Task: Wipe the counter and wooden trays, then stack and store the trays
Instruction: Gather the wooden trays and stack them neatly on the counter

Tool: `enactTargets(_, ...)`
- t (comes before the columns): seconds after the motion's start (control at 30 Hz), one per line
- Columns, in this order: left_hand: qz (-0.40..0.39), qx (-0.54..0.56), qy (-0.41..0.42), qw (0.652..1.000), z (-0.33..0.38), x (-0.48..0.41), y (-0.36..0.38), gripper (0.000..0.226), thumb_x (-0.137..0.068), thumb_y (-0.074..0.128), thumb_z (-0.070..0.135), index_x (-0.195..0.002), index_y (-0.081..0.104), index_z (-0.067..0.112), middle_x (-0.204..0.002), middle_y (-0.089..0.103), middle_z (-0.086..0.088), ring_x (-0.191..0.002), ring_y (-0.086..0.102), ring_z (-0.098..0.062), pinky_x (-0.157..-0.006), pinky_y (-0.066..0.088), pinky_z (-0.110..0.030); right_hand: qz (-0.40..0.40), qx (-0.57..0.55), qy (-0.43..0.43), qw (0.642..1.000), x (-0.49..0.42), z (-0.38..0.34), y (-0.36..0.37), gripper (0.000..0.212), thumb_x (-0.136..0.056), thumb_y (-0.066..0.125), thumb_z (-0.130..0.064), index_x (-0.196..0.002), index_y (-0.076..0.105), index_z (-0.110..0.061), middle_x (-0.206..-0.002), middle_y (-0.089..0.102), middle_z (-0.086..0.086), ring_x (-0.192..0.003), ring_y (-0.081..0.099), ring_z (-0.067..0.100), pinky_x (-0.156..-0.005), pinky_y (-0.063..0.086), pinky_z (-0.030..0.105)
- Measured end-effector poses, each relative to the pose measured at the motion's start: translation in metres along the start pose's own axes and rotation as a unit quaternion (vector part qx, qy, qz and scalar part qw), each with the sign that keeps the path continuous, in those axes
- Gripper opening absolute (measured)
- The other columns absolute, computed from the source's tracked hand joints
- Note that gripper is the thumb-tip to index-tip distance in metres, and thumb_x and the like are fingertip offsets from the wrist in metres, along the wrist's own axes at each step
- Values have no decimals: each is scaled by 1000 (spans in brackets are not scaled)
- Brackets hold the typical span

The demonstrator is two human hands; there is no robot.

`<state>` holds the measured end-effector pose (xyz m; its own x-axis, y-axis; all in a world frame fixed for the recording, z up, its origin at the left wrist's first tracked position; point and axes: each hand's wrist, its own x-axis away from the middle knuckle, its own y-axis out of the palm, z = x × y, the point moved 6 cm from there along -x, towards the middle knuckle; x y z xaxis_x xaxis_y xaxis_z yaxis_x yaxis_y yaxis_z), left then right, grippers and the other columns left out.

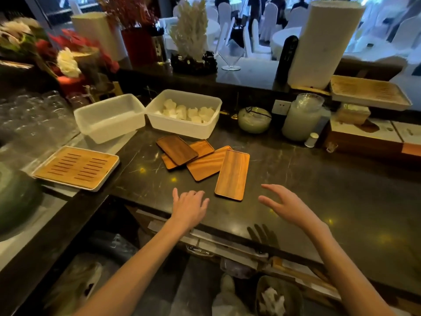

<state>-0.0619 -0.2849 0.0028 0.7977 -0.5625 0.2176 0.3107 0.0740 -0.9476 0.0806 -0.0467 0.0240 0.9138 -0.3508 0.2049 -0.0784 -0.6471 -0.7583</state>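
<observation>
Nearest: left hand [190, 205] and right hand [282, 205], empty, fingers [272, 188] spread, over the worktop [319, 179]. Just beyond, wooden trays [205, 165] scattered, overlapping; probably light, stiff, smooth, so best gripped by the long edges.

The dark tray [177, 149] hides most of the tray beneath [203, 148].

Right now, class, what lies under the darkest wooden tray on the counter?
The dark tray rests across a lighter tray, whose ends stick out either side. That tray's middle, and the counter beneath, are covered.
</observation>
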Motion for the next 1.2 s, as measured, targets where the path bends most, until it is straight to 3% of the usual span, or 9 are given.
enactTargets(0.1,-28,34,-30,999,-5,-38,4,45,-100,36,45,-137,50,23,-128,63,-1,-123,56,-23,-117,2,-61,7,-3,8,1000,-49,2,-8,60,-85,51,-63,-138,46,-34,-141,52,-7,-130,46,8,-103,38,29)
enactTargets(0.23,-55,26,-54,997,1,-96,7,39,-100,39,41,-128,54,19,-122,66,-4,-118,60,-24,-119,10,-57,-6,32,9,999,-122,2,-20,51,-90,53,-53,-135,50,-30,-137,56,-4,-126,52,11,-98,42,29)
enactTargets(0.5,-133,66,-119,982,12,-156,50,38,-99,44,39,-122,56,10,-125,62,-13,-117,58,-30,-100,47,-43,-89,99,52,990,-270,13,-4,43,-94,55,-33,-136,53,-21,-136,58,4,-122,56,21,-101,48,40)
enactTargets(0.7,-182,5,-158,971,9,-175,78,43,-96,43,46,-120,58,14,-124,64,-9,-118,57,-27,-101,37,-39,-142,142,97,975,-328,32,26,55,-94,54,-30,-145,39,-16,-145,46,12,-132,44,32,-110,39,44)
enactTargets(0.83,-262,136,-220,930,5,-177,102,41,-94,50,42,-114,59,8,-117,66,-15,-105,66,-32,-91,53,-41,-146,127,124,973,-338,50,34,50,-97,45,-31,-146,39,-21,-142,50,11,-132,38,34,-110,32,45)
enactTargets(0.9,-275,217,-264,899,1,-175,114,32,-95,52,32,-106,58,3,-98,70,-15,-78,71,-28,-68,60,-37,-121,97,125,980,-335,57,33,46,-98,43,-28,-143,43,-21,-141,51,10,-133,36,34,-110,30,46)
enactTargets(1.0,-267,324,-330,846,-2,-173,127,21,-96,53,17,-107,51,0,-72,62,-14,-51,61,-22,-40,49,-29,-83,54,148,984,-329,70,25,37,-98,44,-21,-133,55,-17,-134,57,11,-128,41,32,-108,35,44)
enactTargets(1.1,-251,401,-360,804,3,-176,131,29,-98,53,17,-117,50,-5,-77,58,-17,-51,58,-21,-39,52,-27,-46,-12,187,981,-315,89,8,25,-95,50,-19,-116,63,-15,-121,64,10,-115,56,27,-100,47,41)
enactTargets(1.2,-228,440,-351,795,20,-182,131,24,-101,46,19,-109,51,-3,-74,56,-15,-54,58,-22,-51,57,-32,13,-70,224,972,-281,129,-15,19,-94,52,-18,-107,65,-17,-111,67,8,-105,61,25,-93,50,39)
